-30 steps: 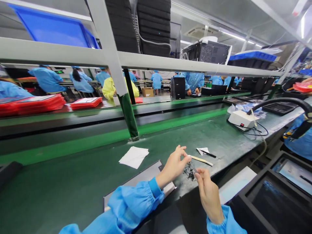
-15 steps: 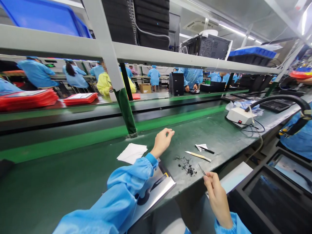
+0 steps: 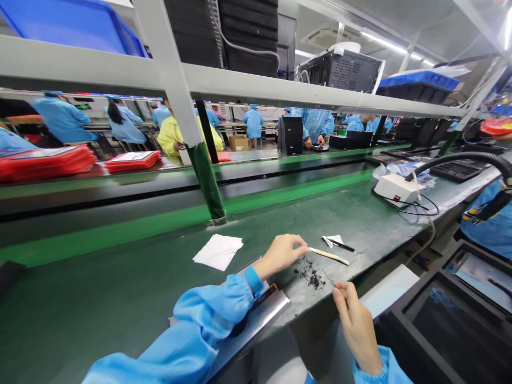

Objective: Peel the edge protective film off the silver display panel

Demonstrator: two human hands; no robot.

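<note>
My right hand [image 3: 356,322] grips metal tweezers [image 3: 328,278] beside the bench's front edge, their tips close to a pile of small black bits [image 3: 314,276]. Beyond that pile, my left hand [image 3: 282,252] reaches across with thumb and forefinger pinched together. Those fingertips meet the pale end of a thin yellowish stick tool [image 3: 330,256]; whether they hold it or anything small is unclear. Beneath my left forearm lies a flat silver-edged device [image 3: 276,309], partly covered by the sleeve. A black pen-like tool [image 3: 343,246] rests by a scrap of white paper [image 3: 331,239].
White sheets [image 3: 218,252] lie left of my left hand. At the right stand a white box [image 3: 396,189] with a black hose [image 3: 460,157] and black foam trays [image 3: 448,320]. A shelf post [image 3: 206,181] rises from the bench. Co-workers [image 3: 316,128] sit across the line.
My left hand has come down and to the right, from above the bench to the stick tool's pale end. My right hand with the tweezers has barely moved.
</note>
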